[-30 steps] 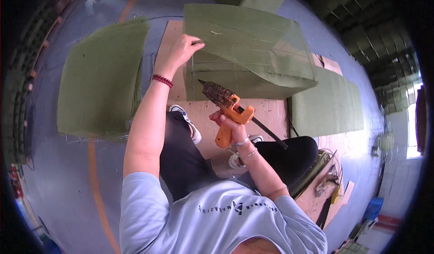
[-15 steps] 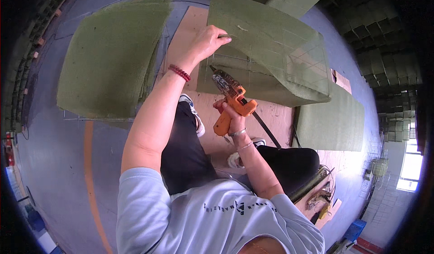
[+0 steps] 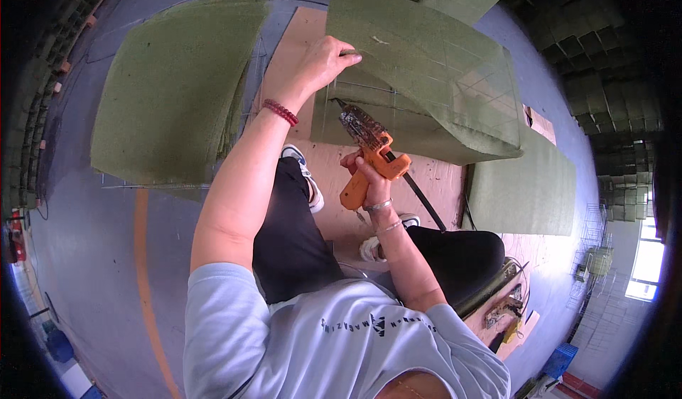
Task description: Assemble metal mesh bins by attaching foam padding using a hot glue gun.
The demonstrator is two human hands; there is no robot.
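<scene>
My left hand [image 3: 328, 62] pinches the edge of a green mesh sheet [image 3: 405, 37] and holds that corner raised. The sheet drapes over a thin wire frame [image 3: 369, 85], whose rods show beneath the lifted edge. In my right hand [image 3: 369, 179] is an orange glue gun [image 3: 374, 154], its grip wrapped by my fingers. The gun's dark, glue-smeared nozzle points up and left, just below my left hand. A long black glue stick [image 3: 425, 200] sticks out of its back end. The nozzle tip is close to the frame; whether it touches cannot be told.
To the left lies a stack of green mesh panels [image 3: 177, 86] on the blue-grey floor [image 3: 85, 257]. Pinkish board [image 3: 426, 179] lies under the work. Another green sheet [image 3: 526, 186] rests at the right, and tools on a wooden board [image 3: 508, 314] sit beside my right leg.
My right hand and the glue gun have shifted slightly to the right. The left hand has moved up a little, still pinching the mesh sheet's edge.
</scene>
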